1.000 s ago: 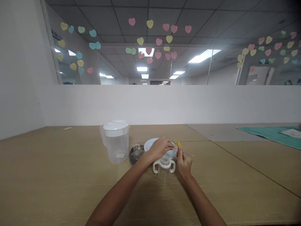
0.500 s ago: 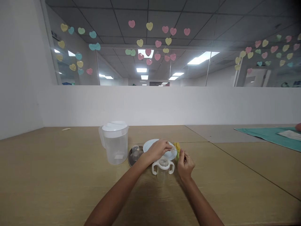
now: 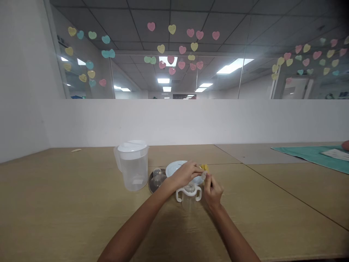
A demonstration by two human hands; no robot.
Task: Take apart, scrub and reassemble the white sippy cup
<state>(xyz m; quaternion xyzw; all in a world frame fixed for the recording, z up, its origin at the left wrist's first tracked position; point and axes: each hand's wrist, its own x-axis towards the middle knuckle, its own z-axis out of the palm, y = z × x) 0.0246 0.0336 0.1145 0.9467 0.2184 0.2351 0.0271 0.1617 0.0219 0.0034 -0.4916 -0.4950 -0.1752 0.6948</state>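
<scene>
My left hand reaches across above the white plate, its fingers pinched at a small clear piece that looks like a bottle nipple. Against the same piece, my right hand is closed with its thumb up; whether it holds anything more is hidden. Right behind the fingers shows a yellow object, mostly covered. Below my hands stands a clear baby bottle upright, with a white two-handled collar and an open top.
A lidded clear pitcher stands on the left. Beside it, a round metal tray holds a clear dome-shaped cap. A green cloth with a white sheet lies at the far right, near part of another person's hand. A white wall bounds the table.
My right hand has shifted slightly left and its fingers have turned at the clear piece. A green strip beside the yellow object no longer shows. The bottle stays put.
</scene>
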